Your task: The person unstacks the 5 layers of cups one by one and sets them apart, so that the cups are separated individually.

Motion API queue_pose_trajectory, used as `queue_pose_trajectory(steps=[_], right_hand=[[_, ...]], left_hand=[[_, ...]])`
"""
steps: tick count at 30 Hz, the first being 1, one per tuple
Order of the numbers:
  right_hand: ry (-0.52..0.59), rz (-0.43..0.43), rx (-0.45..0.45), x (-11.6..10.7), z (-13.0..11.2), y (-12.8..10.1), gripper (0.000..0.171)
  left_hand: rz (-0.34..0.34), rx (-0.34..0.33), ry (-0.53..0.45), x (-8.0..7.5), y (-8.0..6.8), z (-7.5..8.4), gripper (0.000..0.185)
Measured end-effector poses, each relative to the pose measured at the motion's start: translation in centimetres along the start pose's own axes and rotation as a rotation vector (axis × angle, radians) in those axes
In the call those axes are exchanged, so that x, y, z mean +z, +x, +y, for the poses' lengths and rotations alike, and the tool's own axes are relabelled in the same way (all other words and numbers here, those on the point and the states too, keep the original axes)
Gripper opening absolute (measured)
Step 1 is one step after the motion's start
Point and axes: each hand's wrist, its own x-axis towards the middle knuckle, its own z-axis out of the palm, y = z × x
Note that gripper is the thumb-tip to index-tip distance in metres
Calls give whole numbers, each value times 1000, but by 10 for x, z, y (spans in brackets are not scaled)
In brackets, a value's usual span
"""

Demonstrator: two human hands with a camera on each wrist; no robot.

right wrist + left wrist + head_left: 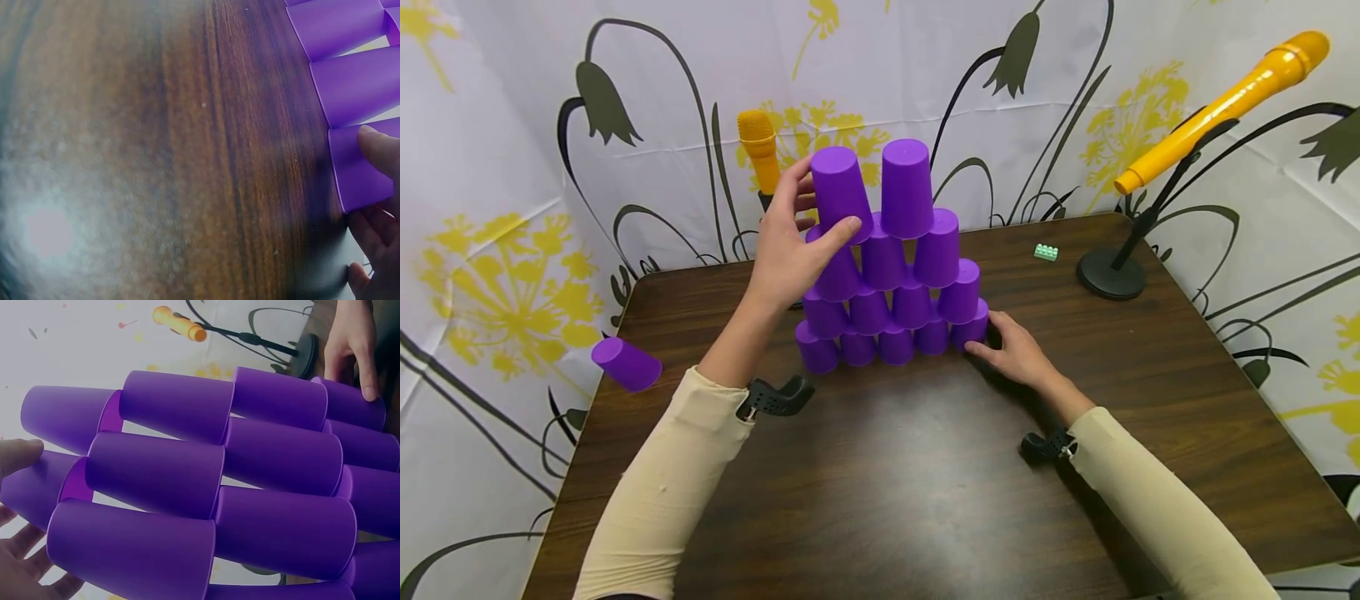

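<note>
Purple plastic cups stand upside down in a stepped stack, with two on top, three below and wider rows beneath. My left hand (785,250) holds the top-left cup (841,190), thumb across its near side and fingers behind. In the left wrist view, that cup (34,487) sits tilted, its rim against the row below. Beside it is the other top cup (906,190). Low at the right, my right hand (1018,350) grips the end cup (972,327) of the bottom row. The right wrist view has the thumb on that cup's (356,165) front and fingers beyond it.
Another purple cup (627,364) lies on its side at the table's left edge. Behind the stack rises a yellow microphone (760,150). A second yellow microphone (1225,112) on a black stand (1112,272) and a mint toy brick (1046,252) are at the back right.
</note>
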Motion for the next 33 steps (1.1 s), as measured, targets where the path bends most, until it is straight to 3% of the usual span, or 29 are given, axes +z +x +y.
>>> queue_pose_trajectory(steps=[15, 20, 23, 27, 33], right_hand=[[-10, 6, 2, -3, 0, 0, 64], [-10, 0, 15, -3, 2, 0, 65], [-2, 1, 14, -2, 1, 1, 64], [6, -4, 11, 0, 1, 2, 65], [1, -4, 27, 0, 3, 1, 65]], left_hand=[[58, 47, -67, 0, 0, -10, 61], [119, 71, -74, -14, -7, -12, 60], [191, 70, -102, -28, -14, -18, 59], [332, 40, -94, -51, -28, -39, 59], [564, -93, 37, -76, -56, -102, 60]])
